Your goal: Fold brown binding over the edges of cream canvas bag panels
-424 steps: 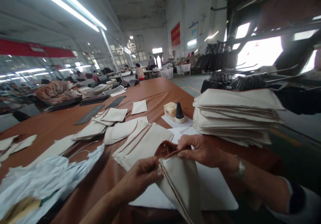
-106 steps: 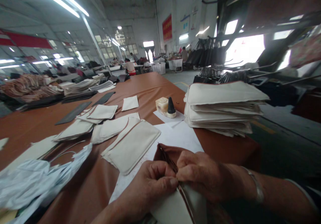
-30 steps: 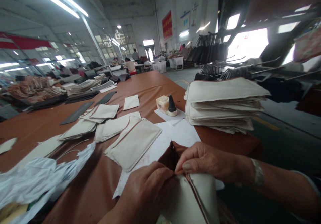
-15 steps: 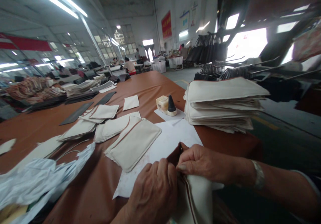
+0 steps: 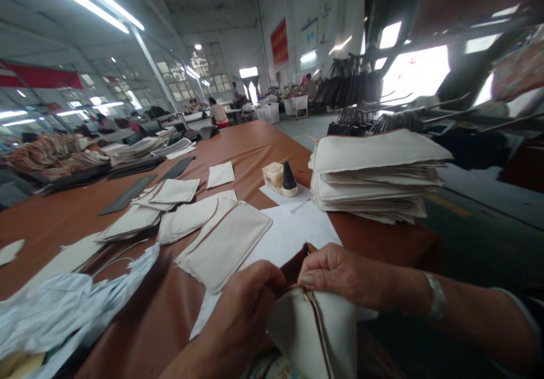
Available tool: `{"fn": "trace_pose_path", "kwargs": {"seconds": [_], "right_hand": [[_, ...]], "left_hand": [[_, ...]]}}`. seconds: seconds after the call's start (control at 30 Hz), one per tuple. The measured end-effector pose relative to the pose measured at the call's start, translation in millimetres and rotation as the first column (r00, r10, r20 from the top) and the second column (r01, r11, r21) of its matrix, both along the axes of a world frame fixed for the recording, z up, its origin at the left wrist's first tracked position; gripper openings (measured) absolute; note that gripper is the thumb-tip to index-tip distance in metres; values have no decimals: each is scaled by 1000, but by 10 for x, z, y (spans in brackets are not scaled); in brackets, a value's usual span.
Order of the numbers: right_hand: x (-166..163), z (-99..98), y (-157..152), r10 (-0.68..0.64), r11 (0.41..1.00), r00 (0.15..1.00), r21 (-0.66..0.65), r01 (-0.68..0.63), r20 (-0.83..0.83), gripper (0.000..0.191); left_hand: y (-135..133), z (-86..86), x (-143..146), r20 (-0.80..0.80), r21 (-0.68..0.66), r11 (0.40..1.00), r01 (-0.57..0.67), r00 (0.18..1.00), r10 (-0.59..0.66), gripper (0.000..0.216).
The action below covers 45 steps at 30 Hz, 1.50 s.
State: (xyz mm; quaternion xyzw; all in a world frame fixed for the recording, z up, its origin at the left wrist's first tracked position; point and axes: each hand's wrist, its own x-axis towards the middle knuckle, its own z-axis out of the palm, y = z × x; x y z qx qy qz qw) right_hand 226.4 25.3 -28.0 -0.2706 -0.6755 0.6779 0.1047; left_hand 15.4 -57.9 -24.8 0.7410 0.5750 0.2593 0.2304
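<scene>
Close to me, at the table's front edge, is a cream pouch (image 5: pixel 340 325) with a brown strip and what looks like a zip down its middle. Its brown upper part (image 5: pixel 294 264) stands up between my hands. My right hand (image 5: pixel 335 271) pinches the pouch at the top of the strip, thumb on the near side. My left hand (image 5: pixel 250 299) is curled around the brown edge on the left, with its fingertips hidden behind the material. Under and beyond the hands lies a white paper sheet (image 5: pixel 297 226). A flat cream piece with brown trim (image 5: pixel 227 246) rests partly on that sheet.
A tall stack of cream pieces (image 5: pixel 378 175) stands at the right table edge. A glue-stained pot with a black cone (image 5: pixel 280 178) sits beyond the paper. More cream pieces (image 5: pixel 174 191) and crumpled pale cloth (image 5: pixel 59 305) lie leftward on the brown-covered table (image 5: pixel 250 141).
My left hand has turned and shifted a little left and down, uncovering more of the pouch's cream left panel. My right hand keeps its pinch in nearly the same place.
</scene>
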Motion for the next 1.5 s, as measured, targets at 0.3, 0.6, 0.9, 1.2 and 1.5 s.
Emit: {"fn": "trace_pose_path", "kwargs": {"seconds": [0.3, 0.6, 0.9, 1.2, 1.5], "right_hand": [[-16, -25, -1, 48, 991, 999, 124, -46, -6, 42], [-27, -34, 41, 52, 978, 998, 199, -60, 44, 38], [69, 12, 73, 141, 922, 989, 359, -148, 44, 33], [107, -82, 86, 218, 926, 974, 329, -186, -63, 42], [90, -77, 74, 256, 921, 959, 332, -204, -120, 46]], "left_hand": [[70, -129, 19, -11, 72, 996, 46, 999, -45, 17], [-41, -179, 34, -588, 361, 885, 294, 808, -29, 20], [-94, -251, -82, -374, 551, 772, 316, 921, -110, 12], [-77, -95, -34, 382, -394, 917, 58, 918, 106, 49], [-147, -246, 5, 740, -503, 835, 224, 610, 283, 43]]}}
